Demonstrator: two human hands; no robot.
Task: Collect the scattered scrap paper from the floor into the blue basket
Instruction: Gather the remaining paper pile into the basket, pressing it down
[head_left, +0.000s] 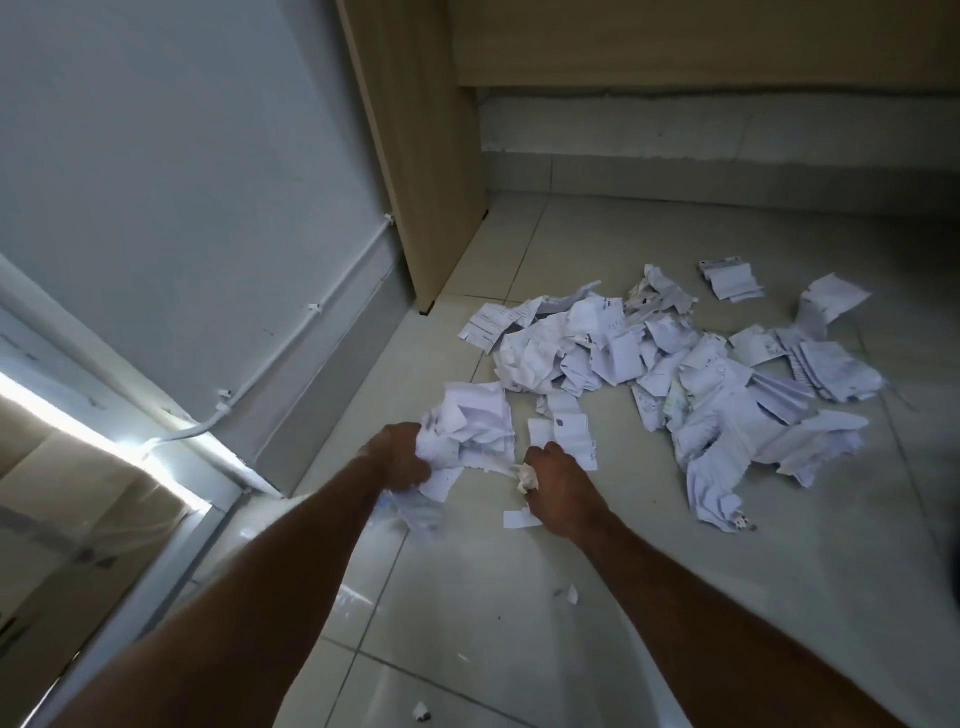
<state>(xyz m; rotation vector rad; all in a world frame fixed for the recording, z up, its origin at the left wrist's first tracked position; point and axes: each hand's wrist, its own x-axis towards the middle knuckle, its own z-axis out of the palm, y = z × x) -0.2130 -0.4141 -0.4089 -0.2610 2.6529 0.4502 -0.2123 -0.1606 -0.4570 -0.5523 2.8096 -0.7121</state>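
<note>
A wide heap of white scrap paper (675, 374) lies scattered on the pale tiled floor, right of centre. My left hand (397, 457) is shut on a crumpled bundle of scraps (470, 426) near the heap's front left edge. My right hand (558, 486) is closed around a small crumpled scrap (525, 477), with flat slips (563, 428) just beyond it and one slip (521, 518) beside it. The blue basket is out of view.
A wooden cabinet panel (415, 156) stands on the floor behind the heap, with a grey wall (182, 182) and a cable along its base to the left. A door frame (130, 457) is at lower left. Tiny paper bits (571, 594), (421, 711) lie near me.
</note>
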